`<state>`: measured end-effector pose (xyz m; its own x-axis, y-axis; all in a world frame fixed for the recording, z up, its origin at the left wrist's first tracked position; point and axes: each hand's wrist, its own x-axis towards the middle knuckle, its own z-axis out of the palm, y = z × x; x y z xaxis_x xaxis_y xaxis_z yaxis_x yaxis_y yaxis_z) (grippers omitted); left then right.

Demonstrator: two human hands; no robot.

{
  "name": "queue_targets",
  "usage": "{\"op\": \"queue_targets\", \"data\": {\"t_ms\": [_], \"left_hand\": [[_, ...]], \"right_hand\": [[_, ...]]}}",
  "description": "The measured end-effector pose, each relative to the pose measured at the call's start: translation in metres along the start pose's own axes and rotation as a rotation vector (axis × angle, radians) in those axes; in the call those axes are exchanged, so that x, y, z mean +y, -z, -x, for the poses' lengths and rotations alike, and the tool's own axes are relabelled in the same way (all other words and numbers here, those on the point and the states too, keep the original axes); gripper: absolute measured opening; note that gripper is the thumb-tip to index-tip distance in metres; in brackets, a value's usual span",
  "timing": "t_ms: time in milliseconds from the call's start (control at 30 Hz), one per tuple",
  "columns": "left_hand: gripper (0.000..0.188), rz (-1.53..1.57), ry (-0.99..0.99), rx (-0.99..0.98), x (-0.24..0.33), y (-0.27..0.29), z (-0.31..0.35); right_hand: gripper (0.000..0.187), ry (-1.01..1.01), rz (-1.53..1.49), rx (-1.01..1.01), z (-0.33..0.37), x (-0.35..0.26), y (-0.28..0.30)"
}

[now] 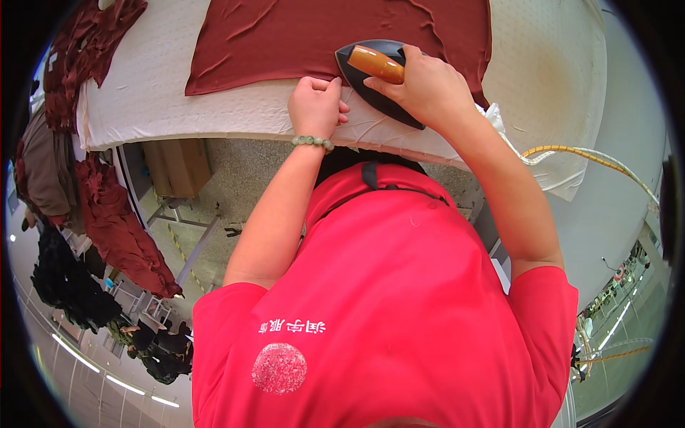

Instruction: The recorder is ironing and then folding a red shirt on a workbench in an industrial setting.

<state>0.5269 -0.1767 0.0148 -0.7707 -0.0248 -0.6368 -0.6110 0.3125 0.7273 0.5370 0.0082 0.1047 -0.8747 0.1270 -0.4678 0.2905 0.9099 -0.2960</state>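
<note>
A dark red piece of cloth (300,32) lies flat on the white padded ironing table (178,100). My right hand (421,85) grips the orange handle of a black iron (378,71) that rests on the cloth's near edge. My left hand (315,103) sits just left of the iron with its fingers curled, pressing the cloth's hem at the table edge. A green bead bracelet circles my left wrist. My red shirt fills the lower middle of the view.
More dark red cloth (85,43) is heaped at the table's left end, and further pieces (118,228) hang below it. A yellow braided cord (592,157) runs off to the right. A wooden cabinet (175,167) stands under the table.
</note>
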Motion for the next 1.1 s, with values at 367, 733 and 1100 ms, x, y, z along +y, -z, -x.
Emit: {"op": "queue_targets", "data": {"t_ms": [367, 733, 1100], "left_hand": [[0.024, 0.036, 0.057, -0.06, -0.012, 0.022, 0.004], [0.025, 0.618, 0.057, 0.331, 0.006, 0.095, -0.038], [0.034, 0.428, 0.09, 0.024, -0.008, 0.102, -0.048]], "right_hand": [[0.04, 0.129, 0.138, -0.113, 0.008, 0.003, -0.024], [0.055, 0.089, 0.107, -0.086, 0.024, -0.004, -0.011], [0.043, 0.258, -0.27, 0.142, -0.016, -0.046, 0.025]]}}
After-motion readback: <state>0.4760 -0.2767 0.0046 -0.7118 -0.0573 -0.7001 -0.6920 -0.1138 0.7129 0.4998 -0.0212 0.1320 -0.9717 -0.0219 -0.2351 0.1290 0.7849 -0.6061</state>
